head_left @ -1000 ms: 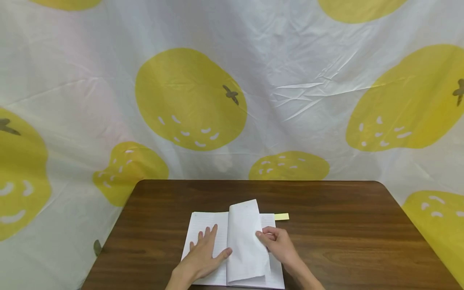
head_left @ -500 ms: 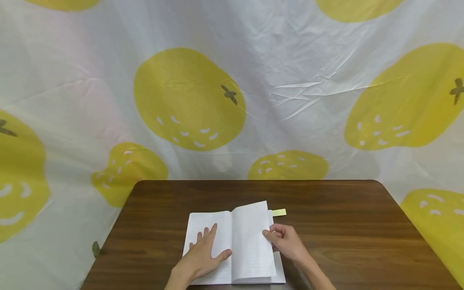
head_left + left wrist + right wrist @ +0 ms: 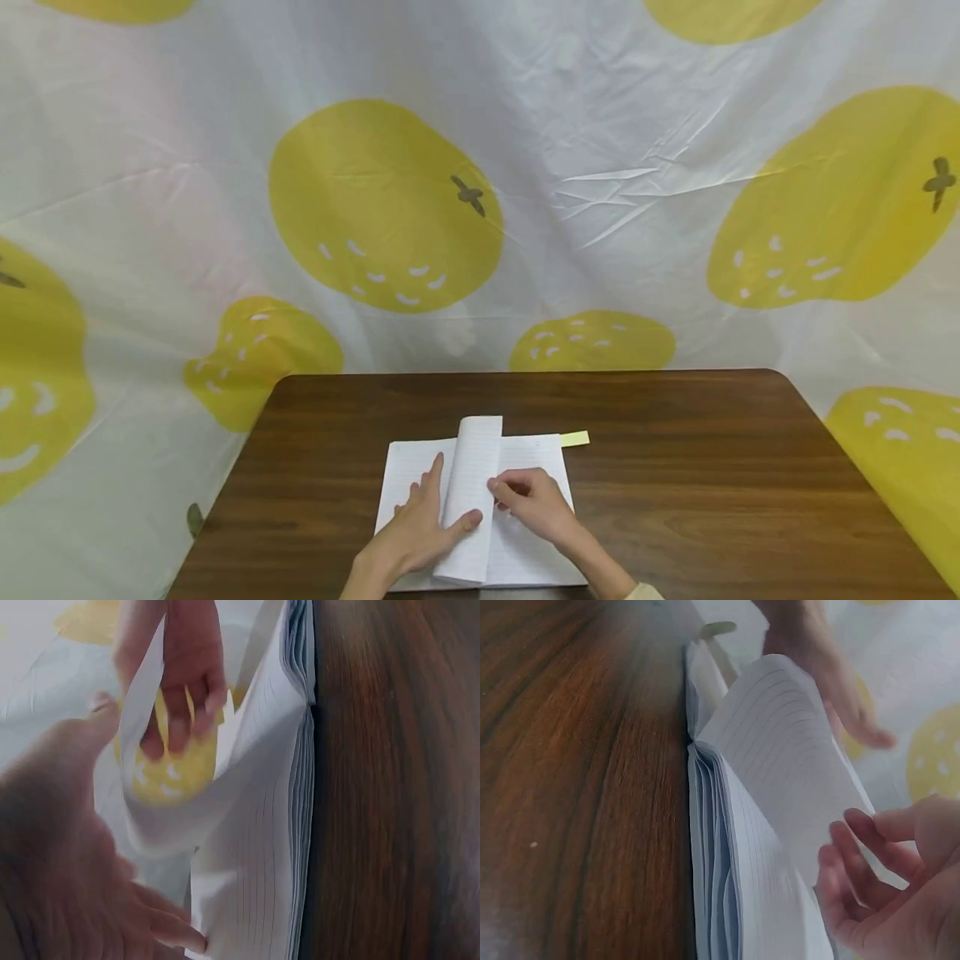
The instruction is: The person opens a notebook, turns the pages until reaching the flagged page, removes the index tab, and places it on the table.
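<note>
An open lined notebook (image 3: 536,554) lies on the brown table (image 3: 712,500) near its front edge. My left hand (image 3: 429,508) rests flat on the left page, its thumb against a lifted page (image 3: 472,483). My right hand (image 3: 510,492) pinches that page's edge and holds it upright, curled over the spine. In the left wrist view the curled page (image 3: 247,772) stands between my left hand (image 3: 67,855) and the right hand's fingers (image 3: 187,682). The right wrist view shows my right hand (image 3: 877,877) gripping the page (image 3: 787,757), above the notebook's page stack (image 3: 720,892).
A yellow sticky tab (image 3: 574,438) pokes out from the notebook's far right corner, also visible as the tab (image 3: 718,630). A white cloth with yellow fruit prints (image 3: 382,208) hangs behind the table. Bare wood lies left, right and beyond the notebook.
My right hand has carried the page from the right side leftward, up over the spine toward my left thumb. The left hand has stayed flat on the left page.
</note>
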